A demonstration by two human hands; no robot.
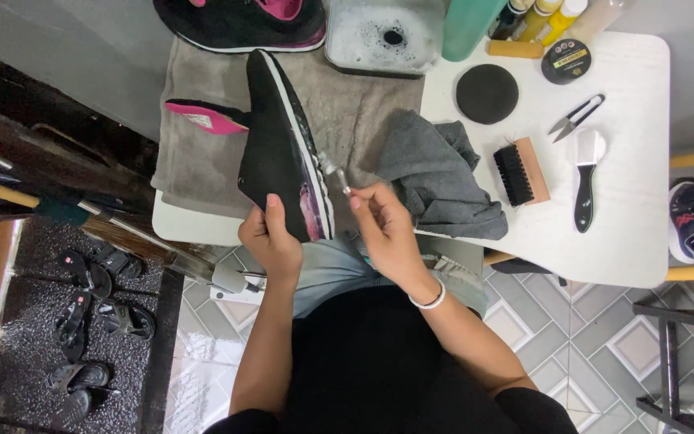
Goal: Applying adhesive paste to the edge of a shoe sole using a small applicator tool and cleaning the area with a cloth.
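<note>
— Black shoe (279, 153), tilted on its side over the worktop (628, 201) edge; left hand (271, 237) closed round its heel.
— Right hand (383, 229)?
— Pinching a small metal tool (335, 175) at the sole. Probably light, soft upper; grip the stiffer sole.

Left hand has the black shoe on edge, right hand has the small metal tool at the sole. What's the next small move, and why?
Probably bring the small metal tool onto the sole edge and work along it. The left hand steadies the black shoe on its side over the grey towel, and the right hand pinches the tool with its tip right beside that edge.
</note>
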